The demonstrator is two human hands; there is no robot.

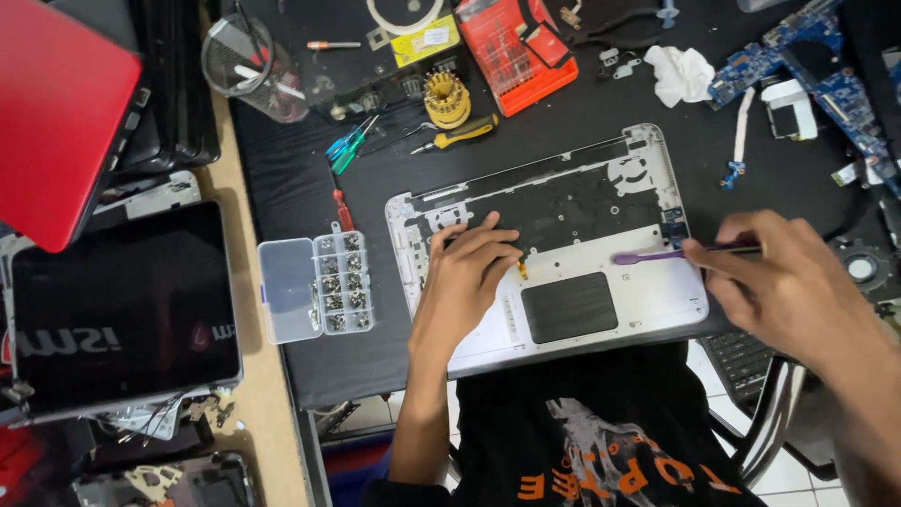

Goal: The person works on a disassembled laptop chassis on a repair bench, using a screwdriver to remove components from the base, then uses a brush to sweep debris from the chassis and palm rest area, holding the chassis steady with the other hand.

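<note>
A silver laptop shell [601, 291] is lying inner side up on the black mat [282, 169]. The left hand [469, 268] is resting flat on the shell's left half, fingers spread, gripping nothing. The right hand [779, 277] is hovering at the shell's right edge, fingers pinching a purple tool [648, 256], whose tip is reaching over the shell above the dark touchpad cutout [569, 307]. A clear screw box [317, 286] is sitting just left of the shell.

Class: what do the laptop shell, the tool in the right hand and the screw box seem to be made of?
Laptop shell: silver, matte, probably plastic or painted metal.
Tool in right hand: purple tip, smooth, likely plastic.
Screw box: clear plastic; screws show through.
</note>
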